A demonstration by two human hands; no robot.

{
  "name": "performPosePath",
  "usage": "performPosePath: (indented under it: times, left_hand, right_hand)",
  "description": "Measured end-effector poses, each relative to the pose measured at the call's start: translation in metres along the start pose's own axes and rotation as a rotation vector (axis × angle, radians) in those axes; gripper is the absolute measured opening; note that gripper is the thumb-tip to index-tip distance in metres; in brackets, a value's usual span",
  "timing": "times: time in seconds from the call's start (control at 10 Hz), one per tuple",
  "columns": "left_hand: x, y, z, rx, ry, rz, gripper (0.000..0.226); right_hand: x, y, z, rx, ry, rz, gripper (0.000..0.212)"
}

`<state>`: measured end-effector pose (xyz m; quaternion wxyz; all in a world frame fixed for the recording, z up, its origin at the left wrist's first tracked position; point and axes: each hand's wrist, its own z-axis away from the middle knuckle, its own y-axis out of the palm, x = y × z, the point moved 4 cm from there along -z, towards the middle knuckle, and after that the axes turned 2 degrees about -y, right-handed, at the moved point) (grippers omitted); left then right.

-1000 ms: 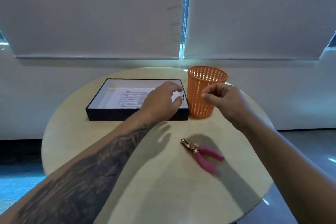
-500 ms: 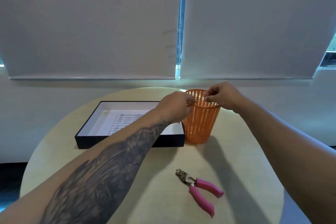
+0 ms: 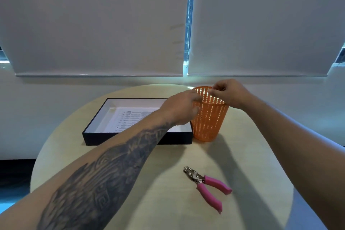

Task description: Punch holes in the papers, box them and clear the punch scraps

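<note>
From the head camera, a round pale wooden table (image 3: 168, 201) stands before a wall with two lowered window blinds (image 3: 93, 24). At the far side of the table stands an upright orange mesh basket (image 3: 210, 119). Both hands are at its rim. The left hand (image 3: 180, 107), at the end of a tattooed forearm, is at the basket's left edge with its fingers curled together and bunched toward the opening; whether they pinch any scrap cannot be told. The right hand (image 3: 228, 92) is over the far right part of the rim, fingertips drawn together in a pinch above the opening; what, if anything, lies between them is too small to make out.

Just left of the basket, touching or nearly touching it, lies a shallow black box (image 3: 130, 139) with a white inside. A printed sheet of paper (image 3: 128, 119) lies flat on its floor, partly hidden by the left forearm.

Nearer the person, well apart from the basket and box, a hole punch (image 3: 206, 186) with pink handles lies on the bare table, its metal head pointing left and away, its handles splayed toward the right.
</note>
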<state>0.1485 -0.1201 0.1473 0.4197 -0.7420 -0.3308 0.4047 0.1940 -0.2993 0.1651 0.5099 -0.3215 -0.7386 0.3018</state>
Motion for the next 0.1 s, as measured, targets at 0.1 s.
performPosePath:
  times: [0.1]
  left_hand:
    - [0.0181, -0.0115, 0.0069, -0.033, -0.044, -0.011, 0.041]
  right_hand:
    - [0.0201, 0.0066, 0.0070, -0.051, -0.073, 0.095, 0.029]
